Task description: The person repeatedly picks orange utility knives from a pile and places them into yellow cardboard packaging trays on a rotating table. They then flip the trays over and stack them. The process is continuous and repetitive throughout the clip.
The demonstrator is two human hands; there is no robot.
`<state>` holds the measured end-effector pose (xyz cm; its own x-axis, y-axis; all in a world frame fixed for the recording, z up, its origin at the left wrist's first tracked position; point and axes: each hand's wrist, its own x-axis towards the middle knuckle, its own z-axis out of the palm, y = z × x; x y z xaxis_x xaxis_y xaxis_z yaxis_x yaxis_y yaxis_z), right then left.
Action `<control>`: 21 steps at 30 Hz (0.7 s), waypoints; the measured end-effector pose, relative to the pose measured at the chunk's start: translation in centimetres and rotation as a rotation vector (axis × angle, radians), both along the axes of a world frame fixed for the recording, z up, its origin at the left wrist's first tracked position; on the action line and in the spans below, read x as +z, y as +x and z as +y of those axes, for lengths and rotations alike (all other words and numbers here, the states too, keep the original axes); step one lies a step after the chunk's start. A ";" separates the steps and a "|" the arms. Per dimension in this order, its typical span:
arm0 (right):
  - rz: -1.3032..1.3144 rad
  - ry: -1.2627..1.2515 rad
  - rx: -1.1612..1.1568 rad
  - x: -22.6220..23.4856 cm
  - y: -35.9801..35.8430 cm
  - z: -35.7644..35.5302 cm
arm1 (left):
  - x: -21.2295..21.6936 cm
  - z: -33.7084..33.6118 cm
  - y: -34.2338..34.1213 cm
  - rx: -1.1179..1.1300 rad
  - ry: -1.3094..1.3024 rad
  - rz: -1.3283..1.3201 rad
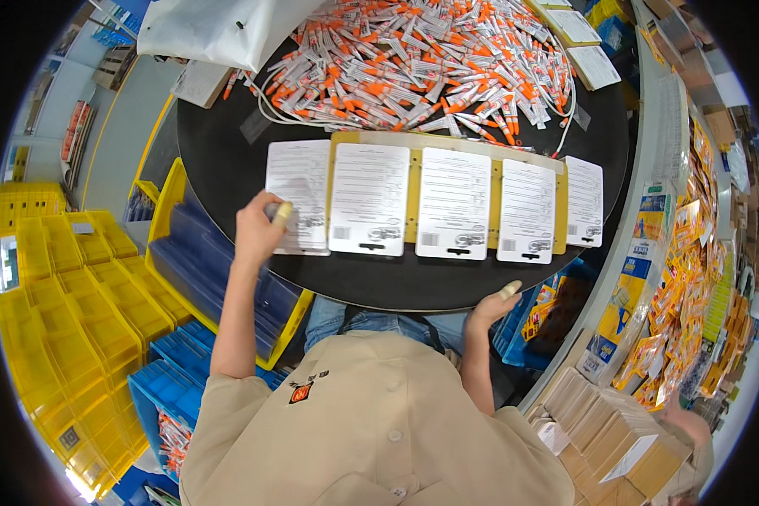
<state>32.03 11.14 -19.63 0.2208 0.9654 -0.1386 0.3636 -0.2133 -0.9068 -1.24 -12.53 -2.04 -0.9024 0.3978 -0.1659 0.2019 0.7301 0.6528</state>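
Note:
My left hand (260,228) is over the left edge of the leftmost white printed card (299,181). Its fingers are curled in, slightly blurred, with a pale finger cot on one digit; anything inside them is hidden. Several more white cards (454,202) with hanging slots lie in a row on a yellow holder (413,202) on the round black table (379,282). My right hand (486,310) is low at the table's near right edge, apart from the cards. A pale cot covers its thumb, and its other fingers are mostly hidden.
A heap of small white tubes with orange caps (413,67) covers the table's far side, ringed by a white cable. A clear plastic bag (211,34) overhangs the far left. Yellow bins (76,320) stand left; blue crates (523,337) and a packed bench (616,278) are right.

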 end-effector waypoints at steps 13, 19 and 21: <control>-0.155 0.657 1.114 16.3 -6.1 3.3 | 3.3 -2.1 -4.0 0.078 0.478 0.030; -0.120 0.810 1.229 13.9 -12.2 -1.4 | 10.2 1.3 0.3 -0.016 0.565 -0.111; 0.080 0.949 1.427 13.5 -14.4 -3.5 | 12.1 3.3 2.7 -0.189 0.639 -0.186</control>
<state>17.63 7.63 -6.09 -0.7998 0.1211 0.5879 -0.2754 0.7962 -0.5388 1.47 -9.18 10.03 -0.7871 0.6168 0.0084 0.1314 0.1544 0.9792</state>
